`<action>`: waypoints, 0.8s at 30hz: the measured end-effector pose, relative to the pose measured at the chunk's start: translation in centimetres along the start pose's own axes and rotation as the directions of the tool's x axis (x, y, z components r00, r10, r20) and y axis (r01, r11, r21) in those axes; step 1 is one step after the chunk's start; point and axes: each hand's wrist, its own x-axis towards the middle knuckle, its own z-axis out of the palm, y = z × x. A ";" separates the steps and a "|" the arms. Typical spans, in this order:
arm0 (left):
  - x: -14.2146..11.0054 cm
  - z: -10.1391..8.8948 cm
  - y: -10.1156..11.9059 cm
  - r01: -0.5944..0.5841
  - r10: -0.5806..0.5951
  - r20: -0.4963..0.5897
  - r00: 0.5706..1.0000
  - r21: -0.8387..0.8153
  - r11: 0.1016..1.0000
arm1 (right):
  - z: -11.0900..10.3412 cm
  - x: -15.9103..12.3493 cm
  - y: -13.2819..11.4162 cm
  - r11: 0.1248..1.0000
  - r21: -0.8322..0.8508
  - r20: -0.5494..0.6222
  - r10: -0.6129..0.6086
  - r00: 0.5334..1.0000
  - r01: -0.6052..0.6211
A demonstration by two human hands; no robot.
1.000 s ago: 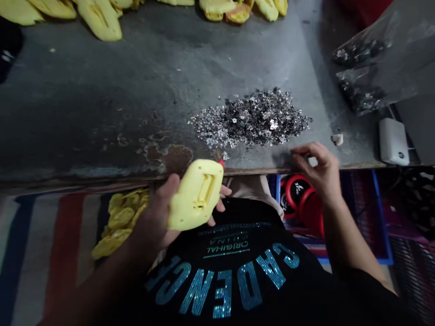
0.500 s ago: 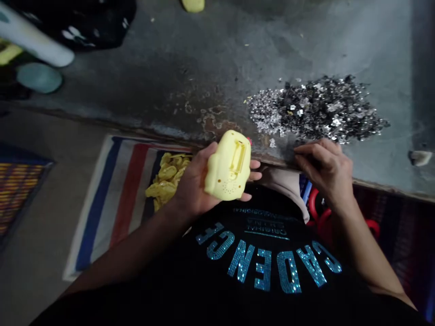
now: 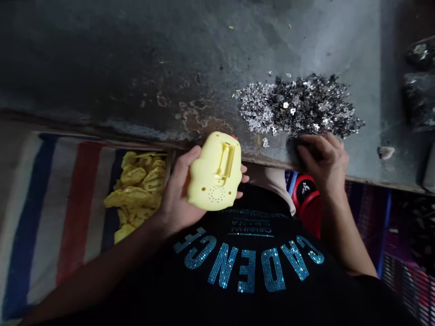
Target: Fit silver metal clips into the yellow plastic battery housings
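Note:
A yellow plastic toy casing (image 3: 207, 174) rests in my left hand (image 3: 180, 194), its back turned up. An open battery compartment, speaker holes and screw holes show on that side, and a bit of red peeks out at the top edge. My left thumb lies along one side and the fingertips wrap the other. My right hand (image 3: 324, 158) is at the near edge of a heap of small metal pieces (image 3: 306, 108), fingers bent and thumb close to them. Whatever those fingertips hold, if anything, is hidden.
The grey worktable (image 3: 118, 59) has a worn front edge. Below left, many yellow plastic parts (image 3: 139, 185) lie beside a striped cloth (image 3: 68, 203). Red round items (image 3: 307, 199) sit under the table's edge. A pale lump (image 3: 386, 152) and clear bags (image 3: 421, 95) are at right.
The view has shifted right and the casing appears larger, still in my left hand. My right hand stays by the metal heap, its fingers a little more curled.

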 end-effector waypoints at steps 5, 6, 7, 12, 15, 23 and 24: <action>0.4 0.7 -0.7 0.043 -0.042 -0.043 0.998 0.024 0.999 | 1.3 1.2 -0.3 0.995 -0.034 -0.018 -0.090 0.996 0.090; 0.5 0.8 -0.8 0.040 -0.040 -0.029 0.999 0.015 0.999 | 1.4 1.3 -0.3 0.995 -0.037 -0.014 -0.095 0.995 0.095; 0.6 0.9 -0.9 0.036 -0.036 -0.009 0.999 0.004 0.999 | 1.3 1.4 -0.3 0.995 -0.035 -0.009 -0.096 0.995 0.096; 0.8 0.8 -1.0 0.048 -0.046 0.099 0.994 -0.024 0.999 | -0.8 0.9 -0.7 0.993 0.098 0.078 -0.079 0.994 0.071; 0.9 0.5 -0.9 0.083 -0.081 0.135 0.988 -0.013 0.996 | -2.1 0.8 -0.9 0.985 0.144 0.209 -0.121 0.970 0.092; 1.0 0.3 -1.1 0.115 -0.115 0.148 0.982 0.006 0.993 | -1.8 0.0 -0.7 0.997 0.075 0.015 0.000 1.000 -0.001; 1.0 0.3 -1.1 0.110 -0.109 0.143 0.984 0.003 0.994 | -1.6 -0.5 -0.9 0.996 0.089 0.010 0.006 1.000 -0.006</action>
